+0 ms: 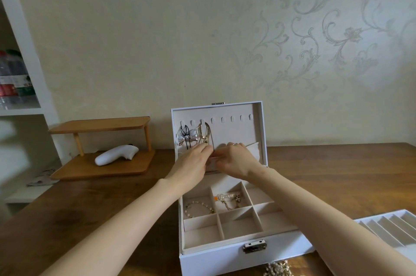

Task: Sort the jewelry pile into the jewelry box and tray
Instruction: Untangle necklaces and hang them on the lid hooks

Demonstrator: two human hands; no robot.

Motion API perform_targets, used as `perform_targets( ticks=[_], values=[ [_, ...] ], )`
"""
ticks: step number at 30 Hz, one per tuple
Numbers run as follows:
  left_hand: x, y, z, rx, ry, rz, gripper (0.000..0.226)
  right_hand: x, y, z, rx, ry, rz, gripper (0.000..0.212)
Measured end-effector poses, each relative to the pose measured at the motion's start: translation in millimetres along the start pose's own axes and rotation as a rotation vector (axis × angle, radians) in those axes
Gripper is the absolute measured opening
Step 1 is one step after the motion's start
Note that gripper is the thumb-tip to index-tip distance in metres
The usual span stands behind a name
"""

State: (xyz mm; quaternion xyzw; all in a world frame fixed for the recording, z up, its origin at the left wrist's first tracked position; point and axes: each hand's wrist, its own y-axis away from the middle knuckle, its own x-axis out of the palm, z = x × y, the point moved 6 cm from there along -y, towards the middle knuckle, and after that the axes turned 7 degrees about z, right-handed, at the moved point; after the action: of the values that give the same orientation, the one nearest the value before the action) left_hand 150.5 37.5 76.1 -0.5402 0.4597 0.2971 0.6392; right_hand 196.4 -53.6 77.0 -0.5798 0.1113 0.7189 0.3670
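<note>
- The left hand reaches into the raised lid and pinches the lower end of a dark cord between thumb and fingertips.
- The right hand meets it from the right with its fingers curled at the same spot; whether it actually grips the cord cannot be told.
- The cord hangs from a hook in the lid of the white jewelry box, which stands open near the middle of the table. To its left hang a gold necklace and a silver bow hair tie.
- The box's beige, soft-lined base is split into square compartments. The far-left one holds a beaded bracelet, the far-middle one a tangle of gold chains.
- A white tray with long narrow slots lies at the right.
- The jewelry pile lies at the near edge, just in front of the box.
- On the dark wooden table, a two-tier wooden stand at the far left carries a smooth white device.
- Scroll-patterned wallpaper covers the far wall; bottles sit on a white shelf at the left.
</note>
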Motion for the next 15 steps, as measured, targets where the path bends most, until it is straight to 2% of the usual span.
perform_targets(
  ticks=[2, 3, 6, 7, 13, 15],
  values=[
    [0.2, -1.8, 2.7, -0.056, 0.043, 0.045, 0.026, -5.1, 0.9, -8.9, 0.051, -0.081, -0.101, 0.044],
    [0.0, -2.1, 3.5, -0.076, 0.041, 0.053, 0.023, -4.9, 0.7, -11.6, 0.074, -0.091, -0.114, 0.036],
    [0.8, -1.7, 4.3, -0.123, -0.015, 0.062, 0.023, 9.2, -2.4, -11.2, 0.081, -0.014, 0.035, 0.043],
    [1.6, -1.8, 4.5, -0.135, -0.035, 0.069, 0.026, 11.0, -2.9, -10.9, 0.083, -0.028, 0.065, 0.040],
    [3.6, -9.7, 2.3, -0.206, -0.140, 0.225, 0.028, 1.9, -6.2, -12.0, 0.066, -0.035, -0.019, 0.039],
    [2.8, -11.7, -0.1, -0.218, -0.151, 0.258, 0.027, 7.6, -7.2, -9.2, 0.067, 0.002, 0.048, 0.040]
  ],
)
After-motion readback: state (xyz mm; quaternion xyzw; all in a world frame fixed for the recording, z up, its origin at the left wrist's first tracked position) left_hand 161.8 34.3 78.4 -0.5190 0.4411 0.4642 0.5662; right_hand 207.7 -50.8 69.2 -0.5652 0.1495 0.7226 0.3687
